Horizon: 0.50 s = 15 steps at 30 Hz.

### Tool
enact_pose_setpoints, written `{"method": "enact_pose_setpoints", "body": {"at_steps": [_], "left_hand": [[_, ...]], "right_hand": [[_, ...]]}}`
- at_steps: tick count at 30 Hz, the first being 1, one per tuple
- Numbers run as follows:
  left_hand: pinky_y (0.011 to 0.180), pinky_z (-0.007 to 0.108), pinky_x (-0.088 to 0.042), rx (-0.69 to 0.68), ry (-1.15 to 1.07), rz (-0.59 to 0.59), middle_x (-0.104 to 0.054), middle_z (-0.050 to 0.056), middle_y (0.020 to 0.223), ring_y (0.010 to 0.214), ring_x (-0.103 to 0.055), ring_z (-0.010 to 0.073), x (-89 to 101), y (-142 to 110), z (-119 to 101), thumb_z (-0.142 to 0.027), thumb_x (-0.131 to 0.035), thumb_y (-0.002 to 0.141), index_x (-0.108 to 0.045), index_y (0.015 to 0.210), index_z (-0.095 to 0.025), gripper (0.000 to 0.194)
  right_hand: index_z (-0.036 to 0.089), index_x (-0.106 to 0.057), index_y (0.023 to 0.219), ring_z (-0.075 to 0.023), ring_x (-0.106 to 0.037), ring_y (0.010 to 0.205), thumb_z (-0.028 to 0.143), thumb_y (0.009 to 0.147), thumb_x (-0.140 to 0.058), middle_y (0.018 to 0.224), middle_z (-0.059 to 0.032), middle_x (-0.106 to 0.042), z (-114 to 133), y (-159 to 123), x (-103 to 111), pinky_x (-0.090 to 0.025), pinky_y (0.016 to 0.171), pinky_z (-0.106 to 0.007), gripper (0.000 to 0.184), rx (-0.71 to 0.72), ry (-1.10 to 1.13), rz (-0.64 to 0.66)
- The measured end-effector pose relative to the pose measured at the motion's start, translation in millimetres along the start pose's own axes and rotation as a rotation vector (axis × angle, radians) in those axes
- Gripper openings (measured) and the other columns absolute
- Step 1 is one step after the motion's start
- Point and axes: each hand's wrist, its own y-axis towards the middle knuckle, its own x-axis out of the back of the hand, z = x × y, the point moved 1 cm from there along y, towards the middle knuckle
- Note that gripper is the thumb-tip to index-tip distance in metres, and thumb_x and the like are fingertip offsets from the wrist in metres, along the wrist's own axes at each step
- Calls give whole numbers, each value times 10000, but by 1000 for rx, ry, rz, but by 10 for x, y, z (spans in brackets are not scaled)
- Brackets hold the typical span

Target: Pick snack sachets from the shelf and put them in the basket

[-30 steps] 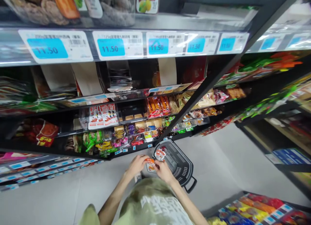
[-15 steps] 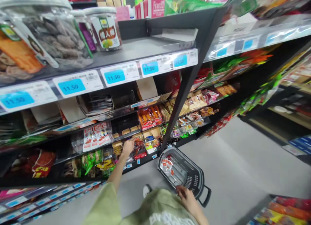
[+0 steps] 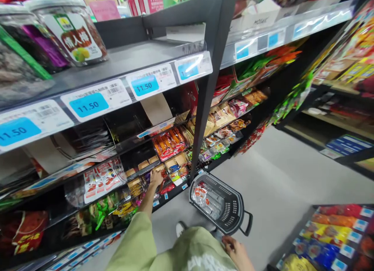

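My left hand (image 3: 156, 178) reaches down to a low shelf, its fingers stretched out over small packaged snacks in a divided bin. I see no packet held in it. Red snack packets (image 3: 167, 187) lie just below and right of that hand. My right hand (image 3: 234, 250) hangs low in front of my body, fingers curled in, with nothing visible in them. Near it, on the floor, stands a dark grey shopping basket (image 3: 233, 218). Several clear and red-white packets (image 3: 200, 193) lie at its far end. The right hand is apart from the basket handle (image 3: 248, 224).
A dark shelf post (image 3: 201, 126) rises behind the basket. The upper shelf edge with price tags (image 3: 89, 104) juts out near my head, carrying plastic jars (image 3: 74, 33). At lower right stands a low display of coloured bags (image 3: 327, 236). Grey floor (image 3: 269, 177) stretches to the right.
My view has shifted, so the shelves sit further left. The left hand stays at the same low bin. The right hand has drawn back from the basket's near rim toward my body.
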Motion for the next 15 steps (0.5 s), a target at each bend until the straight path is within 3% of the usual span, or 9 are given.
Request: {"method": "enact_pose_setpoints", "body": {"at_steps": [6,10,15], "left_hand": [[1082,540,-334,-23,19,70,-588,111,1307,1256,-503,286,14,136,29,-440,-558,926,-577,1262,-165,434],[1081,476,-299,-42,15,86,-592,121,1349,1331,-434,305,22,183,33,-370,-536,897,-539,1347,-215,476],[1025,456,-339,-27,-2,78,-661,127,1256,1249,-515,324,24,232,43,-353,-524,844,-603,1264,-235,444]], "right_hand": [[324,-711,804,-339,-735,893,531,757,-430,895,-84,-776,89,34,113,-566,798,-418,352,-20,-14,1],[317,-710,821,-346,-736,864,533,752,-423,900,-80,-775,118,18,167,-566,799,-435,366,-38,-3,-10],[298,-716,841,-347,-732,854,535,771,-417,873,-71,-774,95,-40,179,-562,802,-428,388,-28,-23,-5]]}}
